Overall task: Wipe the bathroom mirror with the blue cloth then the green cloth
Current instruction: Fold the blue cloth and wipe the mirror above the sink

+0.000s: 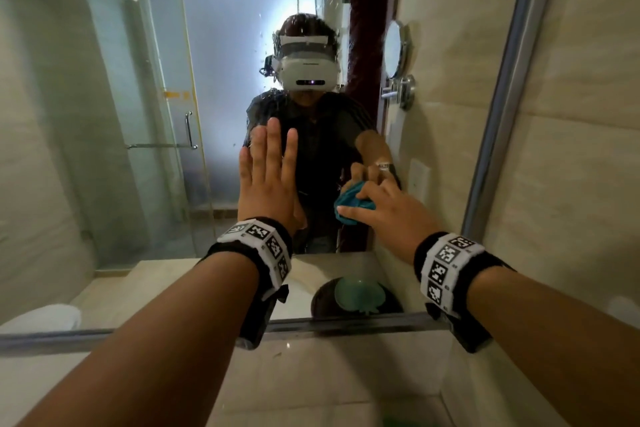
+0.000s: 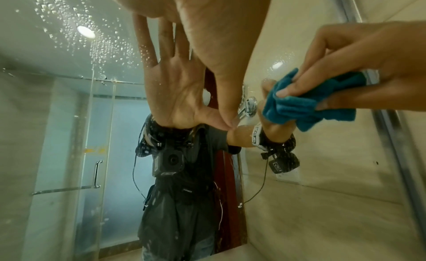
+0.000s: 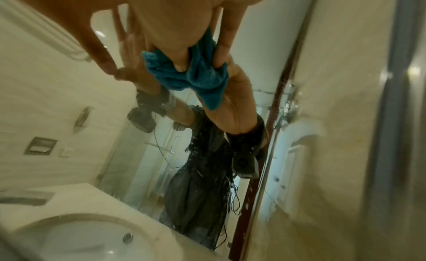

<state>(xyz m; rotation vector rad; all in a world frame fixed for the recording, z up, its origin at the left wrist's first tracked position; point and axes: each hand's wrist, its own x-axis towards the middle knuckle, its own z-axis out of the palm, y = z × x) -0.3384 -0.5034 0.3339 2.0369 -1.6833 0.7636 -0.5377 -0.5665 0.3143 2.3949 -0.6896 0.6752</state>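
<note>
Against the bathroom mirror (image 1: 114,87), low and right of centre, my right hand (image 1: 394,215) pinches the bunched blue cloth (image 1: 353,204) between thumb and curled fingers and holds it on the glass. The wad lies at my fingertips, on their far side, pressed between them and the mirror; its long axis runs roughly left to right in the head view, one loose corner trailing from the wad. My left hand (image 1: 270,177) rests flat on the glass just left of the cloth, fingers straight and close together, thumb tip touching the surface, holding nothing. The right hand is thus the working hand, already on the cloth. Water droplets (image 2: 99,40) cluster on the glass above and left of the left hand, so I judge that the wipe should carry the cloth up and leftward, across the braced palm's area. Below the mirror's metal lower edge (image 1: 346,324), a green patch (image 1: 398,421), probably the green cloth, shows only as a sliver on the counter at the near edge of the head view; its orientation cannot be told. The blue-cloth stage appears under way; the green stage is not yet begun.
</note>
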